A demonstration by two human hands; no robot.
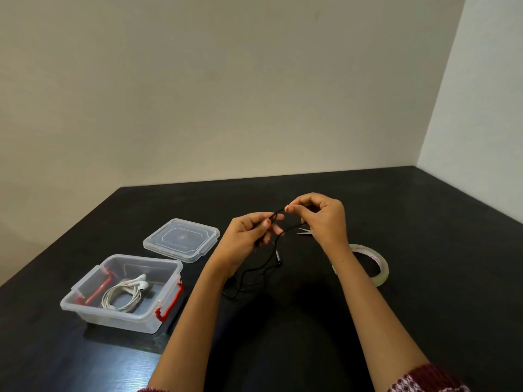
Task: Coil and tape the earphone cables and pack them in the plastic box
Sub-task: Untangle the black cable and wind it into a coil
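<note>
Cable (278, 255) is pinched by both the left hand (245, 236) and right hand (324, 219). Box (113, 318) sits left of them.

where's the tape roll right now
In the head view, the tape roll lies flat on the black table at the right, partly hidden behind the right forearm, just nearer than the scissors.

Beige walls (226, 80), black table (424, 278).
</note>
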